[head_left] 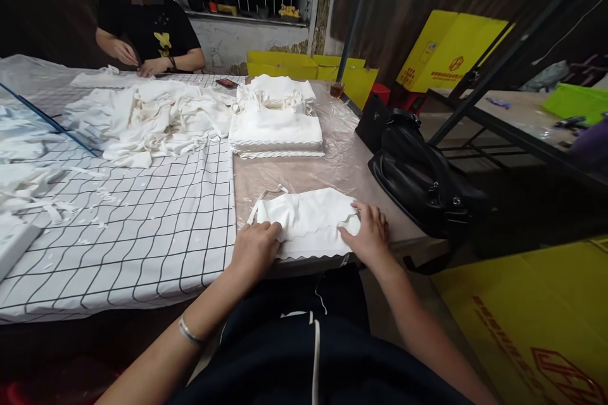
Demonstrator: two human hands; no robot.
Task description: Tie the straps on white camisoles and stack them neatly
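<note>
Along the far left, loose white scraps [28, 183] trail over a black-gridded white cloth [142, 234] that covers most of the table, and a blue-edged clear sheet [42, 117] slants across them. Behind that lies a rumpled heap of white fabric pieces [152, 117], and at the far end a co-worker in a black top has both hands [130, 57] down on a flat white piece. Nearer, the person's left hand [254, 250], a thin bangle [190, 332] on its wrist, rests knuckles up on the left end of a folded white fabric piece [308, 218] with a scalloped lower edge; the fingers are loosely curled and pressing down on the cloth, not clenched around it. That piece lies on the plastic-covered bare table [342, 164] right at the near edge, just beside the gridded cloth, with a thin strap looping off its upper left corner. Beyond it, well apart, sits a neat stack of folded white pieces [275, 133], with a small glass of dark drink [337, 88] near the far corner. The right hand [370, 234] lies spread and flat on the piece's right end, fingers released and pointing left. Off the table's right edge rests a black handbag [422, 180], and yellow cartons [451, 54] stand behind it.
</note>
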